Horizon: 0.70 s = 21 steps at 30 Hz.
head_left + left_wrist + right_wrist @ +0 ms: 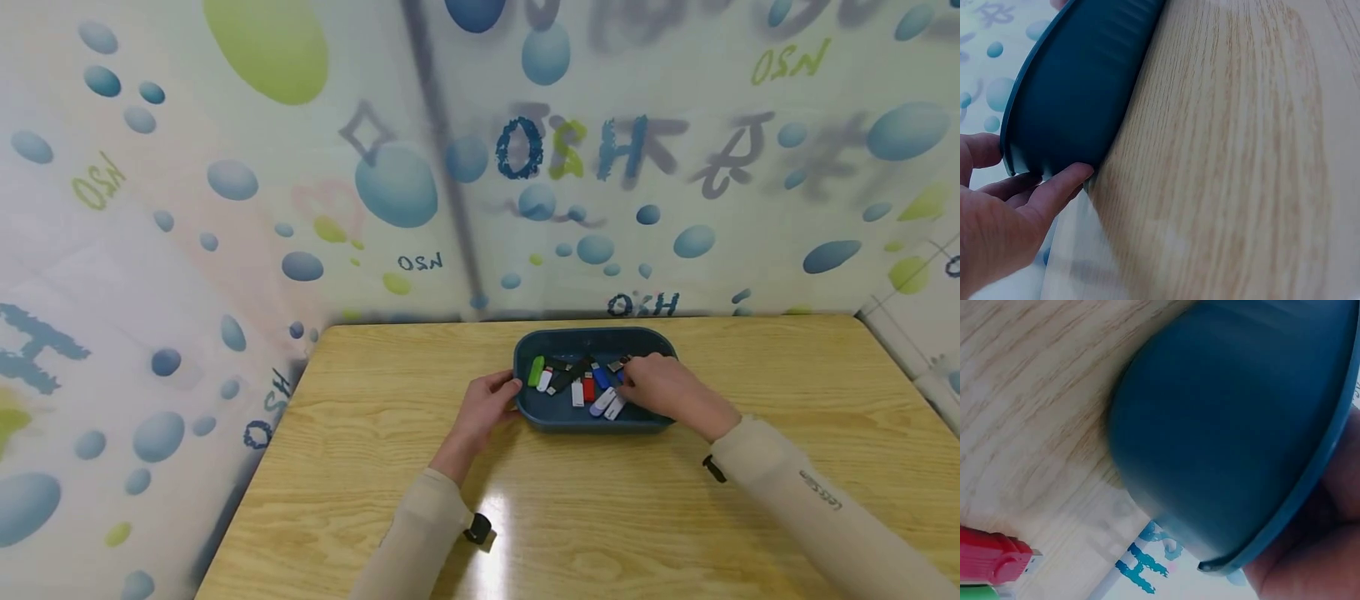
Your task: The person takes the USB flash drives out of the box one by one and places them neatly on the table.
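A dark blue plastic tray (596,423) stands near the table's far edge with several USB sticks in it: a green one (536,372), a red one (588,387), a blue one (600,377), and black, white and pale lavender ones. My left hand (480,410) holds the tray's left end, thumb at the rim; in the left wrist view its other fingers lie against the outer wall. Over the right rim reaches my right hand (662,387), fingers bent down among the sticks at that end. I cannot tell whether it pinches one; the tray wall hides the fingertips in the right wrist view.
The wooden table (360,467) meets a patterned wall (450,275) just behind the tray. In the right wrist view, a red USB stick (991,555) and a green one (977,592) show at the lower left, over the wood grain.
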### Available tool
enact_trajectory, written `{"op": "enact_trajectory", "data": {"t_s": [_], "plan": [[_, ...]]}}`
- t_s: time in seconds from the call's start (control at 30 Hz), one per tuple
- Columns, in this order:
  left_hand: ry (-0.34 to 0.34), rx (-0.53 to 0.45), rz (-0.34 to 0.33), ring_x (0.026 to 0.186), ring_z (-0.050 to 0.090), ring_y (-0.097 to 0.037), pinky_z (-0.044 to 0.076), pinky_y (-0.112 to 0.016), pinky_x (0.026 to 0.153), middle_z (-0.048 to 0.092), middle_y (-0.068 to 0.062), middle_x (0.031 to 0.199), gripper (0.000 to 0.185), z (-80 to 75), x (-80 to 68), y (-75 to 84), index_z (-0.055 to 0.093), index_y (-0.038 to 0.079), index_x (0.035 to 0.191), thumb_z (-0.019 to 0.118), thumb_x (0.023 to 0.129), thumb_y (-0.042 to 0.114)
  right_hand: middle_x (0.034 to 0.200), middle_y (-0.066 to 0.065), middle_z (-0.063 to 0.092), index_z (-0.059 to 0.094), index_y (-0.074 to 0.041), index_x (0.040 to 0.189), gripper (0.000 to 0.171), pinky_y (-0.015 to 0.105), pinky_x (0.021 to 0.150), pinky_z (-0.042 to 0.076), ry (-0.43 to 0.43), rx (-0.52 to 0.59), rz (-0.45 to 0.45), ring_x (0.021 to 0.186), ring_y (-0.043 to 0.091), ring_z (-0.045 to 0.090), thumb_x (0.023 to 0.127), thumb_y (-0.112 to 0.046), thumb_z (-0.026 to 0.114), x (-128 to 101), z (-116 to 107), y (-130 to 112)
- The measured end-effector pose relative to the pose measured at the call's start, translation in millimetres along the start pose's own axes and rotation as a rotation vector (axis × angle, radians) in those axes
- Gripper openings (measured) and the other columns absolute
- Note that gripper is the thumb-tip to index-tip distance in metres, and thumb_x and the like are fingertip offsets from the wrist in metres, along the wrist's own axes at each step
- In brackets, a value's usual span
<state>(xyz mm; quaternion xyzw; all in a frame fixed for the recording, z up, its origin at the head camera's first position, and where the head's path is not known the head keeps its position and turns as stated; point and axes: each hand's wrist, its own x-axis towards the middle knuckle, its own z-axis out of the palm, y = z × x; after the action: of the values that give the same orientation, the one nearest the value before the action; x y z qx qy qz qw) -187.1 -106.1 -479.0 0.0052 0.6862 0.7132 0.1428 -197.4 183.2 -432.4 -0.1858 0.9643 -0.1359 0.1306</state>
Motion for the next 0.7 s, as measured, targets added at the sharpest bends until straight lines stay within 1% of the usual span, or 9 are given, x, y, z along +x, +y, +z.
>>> {"op": "enact_trajectory", "data": {"t_s": [0.07,0.17,0.2,0.27,0.33,0.43,0.53,0.63,0.7], "plan": [[0.003,-0.006,-0.002,0.126,0.060,-0.043,0.059,-0.047,0.094,0.053,-0.031,0.145,0.045,0.1,-0.7,0.4,0.049,-0.013,0.146,0.053,0.107,0.010,0.073,0.000,0.060,0.069,-0.008,0.083,0.016,0.029,0.057,0.045,-0.010,-0.008,-0.036,0.063,0.014,0.051,0.097,-0.014,0.072,0.5,0.9,-0.7],[0.003,-0.001,-0.003,0.126,0.060,-0.042,0.059,-0.047,0.094,0.053,-0.031,0.145,0.045,-0.1,-1.3,0.8,0.049,-0.013,0.146,0.053,0.107,0.011,0.087,-0.001,0.062,0.072,-0.010,0.092,0.004,0.034,0.069,0.052,-0.034,-0.025,-0.151,0.075,0.015,0.052,0.095,-0.008,0.074,0.9,2.7,-0.7],[0.004,-0.001,-0.005,0.126,0.060,-0.042,0.059,-0.047,0.094,0.053,-0.031,0.145,0.045,-0.1,-1.3,0.8,0.049,-0.013,0.146,0.053,0.107,0.011,0.092,-0.001,0.063,0.073,-0.011,0.094,0.005,0.037,0.074,0.055,-0.040,-0.036,-0.198,0.080,0.016,0.054,0.093,-0.007,0.075,0.9,3.2,-0.4],[0.005,0.000,-0.009,0.126,0.060,-0.042,0.059,-0.047,0.094,0.053,-0.031,0.145,0.045,-0.3,-1.3,0.7,0.049,-0.012,0.146,0.053,0.107,0.011,0.097,-0.001,0.062,0.074,-0.013,0.095,0.011,0.043,0.085,0.056,-0.043,-0.054,-0.268,0.085,0.016,0.055,0.091,-0.005,0.078,0.5,4.3,0.6],[0.003,0.003,-0.008,0.127,0.060,-0.042,0.059,-0.048,0.094,0.053,-0.031,0.145,0.046,-0.4,-1.2,0.5,0.049,-0.012,0.146,0.053,0.108,0.011,0.098,-0.002,0.061,0.075,-0.016,0.096,0.016,0.049,0.092,0.056,-0.037,-0.071,-0.312,0.088,0.016,0.056,0.088,-0.004,0.081,0.2,4.9,2.1],[-0.002,0.001,-0.009,0.127,0.060,-0.042,0.059,-0.048,0.094,0.053,-0.031,0.146,0.045,-0.3,-1.4,0.6,0.048,-0.012,0.147,0.053,0.108,0.011,0.099,-0.003,0.060,0.074,-0.018,0.097,0.020,0.054,0.099,0.053,-0.029,-0.093,-0.345,0.090,0.016,0.058,0.086,-0.005,0.084,0.3,4.7,3.7],[-0.003,0.002,-0.010,0.127,0.060,-0.042,0.059,-0.048,0.094,0.052,-0.031,0.146,0.046,-0.2,-1.5,1.1,0.048,-0.011,0.147,0.053,0.108,0.011,0.100,-0.002,0.061,0.072,-0.018,0.097,0.022,0.055,0.099,0.053,-0.029,-0.123,-0.351,0.092,0.019,0.061,0.083,-0.009,0.087,0.6,4.2,3.7],[-0.001,0.005,-0.012,0.127,0.060,-0.042,0.059,-0.048,0.094,0.053,-0.031,0.146,0.046,0.1,-1.4,1.8,0.048,-0.011,0.147,0.053,0.108,0.011,0.103,0.003,0.064,0.070,-0.019,0.094,0.022,0.051,0.092,0.057,-0.034,-0.161,-0.325,0.091,0.021,0.063,0.083,-0.014,0.089,1.4,3.9,2.2],[0.003,0.009,-0.016,0.126,0.061,-0.041,0.059,-0.048,0.094,0.053,-0.030,0.145,0.046,0.7,-1.7,2.3,0.048,-0.011,0.147,0.053,0.108,0.011,0.107,0.005,0.067,0.070,-0.018,0.092,0.022,0.046,0.085,0.059,-0.044,-0.182,-0.284,0.091,0.022,0.064,0.082,-0.018,0.089,1.9,4.3,0.9]]}}
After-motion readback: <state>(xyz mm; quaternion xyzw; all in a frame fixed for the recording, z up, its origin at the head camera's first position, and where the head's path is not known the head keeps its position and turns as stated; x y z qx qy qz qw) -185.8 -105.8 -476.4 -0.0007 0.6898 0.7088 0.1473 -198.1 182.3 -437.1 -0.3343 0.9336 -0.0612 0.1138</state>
